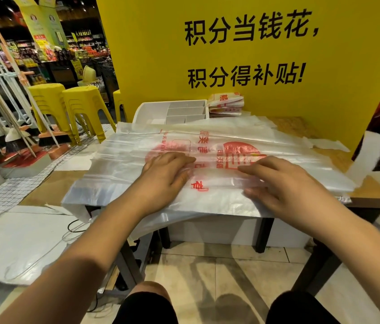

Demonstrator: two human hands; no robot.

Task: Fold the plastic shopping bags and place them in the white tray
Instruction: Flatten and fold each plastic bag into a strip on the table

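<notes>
Both hands are on the work. The left hand [168, 174] lies palm down on the plastic bag [119, 164], fingers nearly straight and pointing right. It presses the film flat and holds nothing.

The right hand [282, 183] does the same, its straight fingers pointing left and flat on the bag with no pinch. The fingertips of the two hands are near each other but apart, over the red print.

The bag is clear with red lettering and a red round mark. It is spread across the table [376, 195] – its near edge and left end hang over the side. We see more film under it at the right but cannot tell how many layers.

The white tray [144, 108] stands at the far left of the table, behind the bag, with dividers inside. Just to its right a stack of folded bags [226, 105] sits against the yellow board [336, 90].

On the floor to the left – yellow stools [81, 106] and brooms [20, 136].
</notes>
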